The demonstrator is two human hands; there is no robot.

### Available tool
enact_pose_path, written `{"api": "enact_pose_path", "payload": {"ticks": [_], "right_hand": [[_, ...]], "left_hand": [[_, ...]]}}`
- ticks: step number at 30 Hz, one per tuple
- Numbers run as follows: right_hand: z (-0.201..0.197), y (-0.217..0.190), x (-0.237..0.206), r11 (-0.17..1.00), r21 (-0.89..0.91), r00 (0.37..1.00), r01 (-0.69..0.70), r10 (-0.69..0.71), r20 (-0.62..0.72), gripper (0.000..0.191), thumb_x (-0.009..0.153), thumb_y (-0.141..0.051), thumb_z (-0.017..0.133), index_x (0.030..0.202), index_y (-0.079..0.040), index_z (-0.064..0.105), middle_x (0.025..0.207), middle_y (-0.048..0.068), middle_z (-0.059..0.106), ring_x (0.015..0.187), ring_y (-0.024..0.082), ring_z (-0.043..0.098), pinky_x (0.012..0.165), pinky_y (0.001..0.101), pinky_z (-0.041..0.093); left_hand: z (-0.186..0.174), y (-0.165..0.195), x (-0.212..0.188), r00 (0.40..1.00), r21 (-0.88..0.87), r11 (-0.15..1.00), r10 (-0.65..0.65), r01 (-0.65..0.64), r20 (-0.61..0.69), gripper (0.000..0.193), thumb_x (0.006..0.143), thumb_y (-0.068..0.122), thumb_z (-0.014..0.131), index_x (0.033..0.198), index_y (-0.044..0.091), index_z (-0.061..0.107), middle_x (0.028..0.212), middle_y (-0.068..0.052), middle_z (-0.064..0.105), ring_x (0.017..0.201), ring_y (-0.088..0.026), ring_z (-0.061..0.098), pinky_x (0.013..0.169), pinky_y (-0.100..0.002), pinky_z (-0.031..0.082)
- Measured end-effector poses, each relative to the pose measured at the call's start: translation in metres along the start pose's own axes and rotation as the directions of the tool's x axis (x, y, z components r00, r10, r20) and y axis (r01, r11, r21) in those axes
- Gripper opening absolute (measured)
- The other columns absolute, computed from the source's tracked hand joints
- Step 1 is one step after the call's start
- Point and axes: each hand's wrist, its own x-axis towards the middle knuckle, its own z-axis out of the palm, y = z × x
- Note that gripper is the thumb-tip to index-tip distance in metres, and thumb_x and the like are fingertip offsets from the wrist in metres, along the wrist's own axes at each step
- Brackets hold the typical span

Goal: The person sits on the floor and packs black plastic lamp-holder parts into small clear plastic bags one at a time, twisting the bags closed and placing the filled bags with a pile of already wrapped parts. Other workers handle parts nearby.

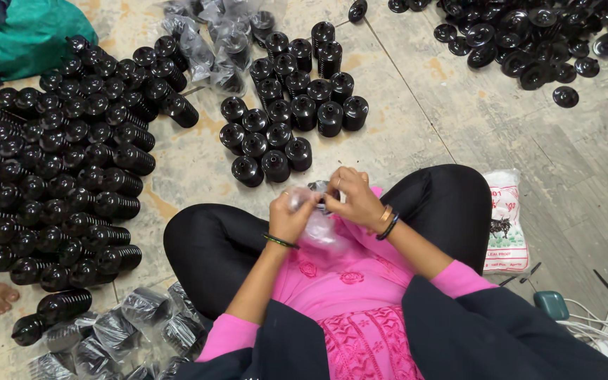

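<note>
Over the lap, left hand (291,217) and right hand (355,200) both pinch a clear crinkly plastic bag (318,229) around a glossy black ribbed plastic piece (320,188), fingers bunched, apparently to hold the bag mouth.

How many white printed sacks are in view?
1. The white printed sack lies on the floor beside the person's right knee, partly hidden by the leg. Other bags in view are clear wrappers; more sacks may lie outside the frame.

The worn grey concrete floor (459,127) shows yellowish stains and thin joint lines. Even, soft light falls across it.
</note>
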Motion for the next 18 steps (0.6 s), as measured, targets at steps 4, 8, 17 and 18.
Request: {"api": "enact_pose_path", "payload": {"ticks": [4, 8, 17, 18], "right_hand": [[-0.003, -0.019, 0.002, 0.914, -0.241, 0.916, 0.328, -0.370, -0.156, 0.018, 0.076, -0.011, 0.075, 0.089, -0.009, 0.062, 0.130, 0.010, 0.064, 0.121, 0.031, 0.053, 0.104, 0.0438, 0.033], [-0.003, -0.021, 0.003, 0.948, -0.012, 0.942, 0.317, -0.316, -0.114, 0.009, 0.082, -0.008, 0.070, 0.088, -0.007, 0.063, 0.111, 0.009, 0.071, 0.102, 0.024, 0.064, 0.094, 0.0400, 0.042], [0.010, -0.002, 0.002, 0.952, 0.297, 0.996, -0.072, 0.082, -0.021, 0.009, 0.093, -0.004, 0.063, 0.089, -0.001, 0.055, 0.082, 0.008, 0.070, 0.064, 0.012, 0.064, 0.057, 0.0287, 0.050], [0.009, 0.000, 0.003, 0.959, 0.275, 0.998, -0.065, 0.070, -0.009, 0.010, 0.094, -0.005, 0.064, 0.090, -0.002, 0.056, 0.079, 0.007, 0.070, 0.062, 0.011, 0.064, 0.057, 0.0281, 0.050]], "left_hand": [[0.002, -0.012, 0.011, 0.962, -0.377, 0.885, -0.251, 0.273, 0.107, 0.015, 0.093, 0.011, 0.076, 0.097, -0.001, 0.068, 0.089, -0.005, 0.074, 0.076, -0.011, 0.067, 0.066, -0.028, 0.055], [-0.015, -0.006, 0.025, 0.925, -0.245, 0.924, -0.210, 0.294, 0.316, 0.016, 0.091, 0.012, 0.075, 0.102, 0.004, 0.068, 0.092, -0.002, 0.072, 0.080, -0.008, 0.067, 0.070, -0.026, 0.056], [0.007, 0.030, -0.010, 0.877, 0.646, 0.631, 0.462, -0.430, 0.133, 0.020, 0.089, 0.008, 0.080, 0.101, 0.006, 0.065, 0.088, -0.012, 0.072, 0.081, -0.023, 0.072, 0.073, -0.037, 0.053], [0.012, 0.030, -0.010, 0.913, 0.609, 0.710, 0.403, -0.354, 0.061, 0.020, 0.091, 0.011, 0.080, 0.099, 0.003, 0.063, 0.085, -0.013, 0.070, 0.077, -0.021, 0.071, 0.071, -0.038, 0.051]]}}
